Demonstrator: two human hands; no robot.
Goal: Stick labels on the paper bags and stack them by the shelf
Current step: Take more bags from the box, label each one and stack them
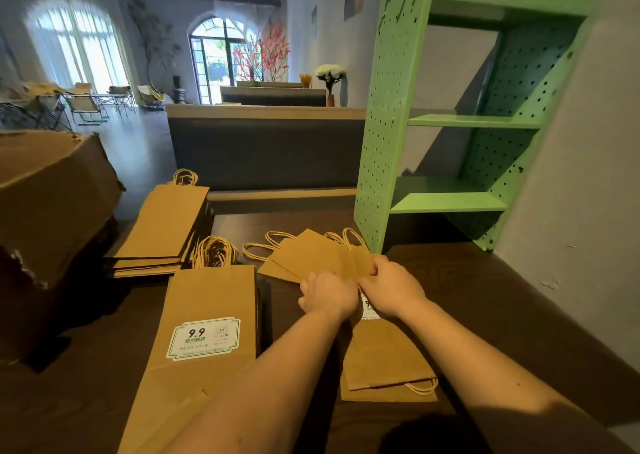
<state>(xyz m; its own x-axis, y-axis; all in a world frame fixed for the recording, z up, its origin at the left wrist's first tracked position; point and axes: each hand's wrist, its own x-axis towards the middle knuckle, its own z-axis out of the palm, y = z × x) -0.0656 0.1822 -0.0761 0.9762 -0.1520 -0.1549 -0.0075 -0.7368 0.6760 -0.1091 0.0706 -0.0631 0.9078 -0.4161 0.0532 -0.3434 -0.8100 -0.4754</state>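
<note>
At centre frame, just before the foot of the green pegboard shelf (pixel 384 124), both hands meet on a group of fanned bags (pixel 311 256) lying flat on the dark table (pixel 485 297).

Left hand (pixel 329 297): back of hand up, fingers curled down over the near edge of the fanned bags; fingertips hidden.

Right hand (pixel 391 289): fingers curled, pinching the same bags at their right edge, beside the shelf foot. The two hands touch or nearly touch; which cannot be told.

Fanned bags: brown paper, several overlapping, twisted handles pointing toward the upper part of the frame. The right-most handles lie just beside the shelf upright.

Between the wrists, a partly covered label (pixel 367 306) shows on a bag beneath the hands. Below it, at lower centre-right, further bags (pixel 388 360) lie flat under the right forearm, a white handle showing at their lower right.

Lower left of centre: a labelled bag (pixel 207 315) lies flat on top of a pile, its white and green sticker (pixel 204 338) reading "9.9", handles toward the top.

Left of centre, further back: a stack of plain bags (pixel 166 225), no sticker visible on the top one.

Far left: a torn cardboard box (pixel 52 193) stands on the table.

Shelf boards visible carry nothing that can be made out.
</note>
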